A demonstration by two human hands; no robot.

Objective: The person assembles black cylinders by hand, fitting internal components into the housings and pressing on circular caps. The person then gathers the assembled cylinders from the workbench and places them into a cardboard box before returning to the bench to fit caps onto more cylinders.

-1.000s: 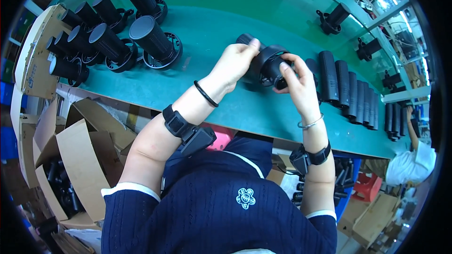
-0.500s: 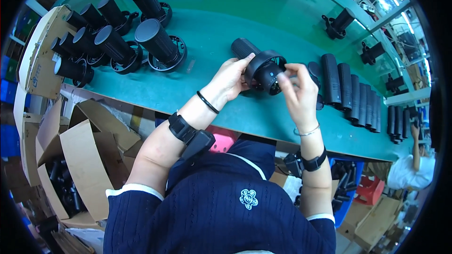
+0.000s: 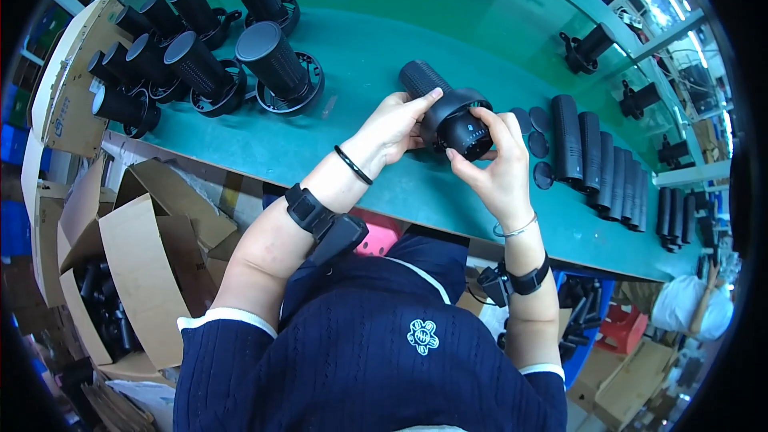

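Observation:
Above the green table, my left hand (image 3: 398, 126) is closed around a black ringed cylinder (image 3: 466, 134). Its narrower, dotted barrel (image 3: 424, 78) points away to the far left, and a wide ring (image 3: 439, 115) surrounds the near end. Thumb and fingers of my right hand (image 3: 506, 164) grip that rounded near end from the right. The left fingers underneath are partly hidden. Just right of my right hand lie several flat black discs (image 3: 538, 145). Beyond them, long black tubes (image 3: 567, 140) lie in a row.
Several similar ringed cylinders (image 3: 274, 60) stand at the far left beside a cardboard panel (image 3: 76, 88). An open carton (image 3: 136, 272) with black parts is at lower left. A blue bin (image 3: 582, 352) and red stool (image 3: 622, 328) are at lower right. A co-worker (image 3: 692, 304) is at far right.
My right hand has closed its thumb and fingers onto the cylinder's near end; before, it was blurred beside it. More discs now show to the right. The whole view has shifted slightly.

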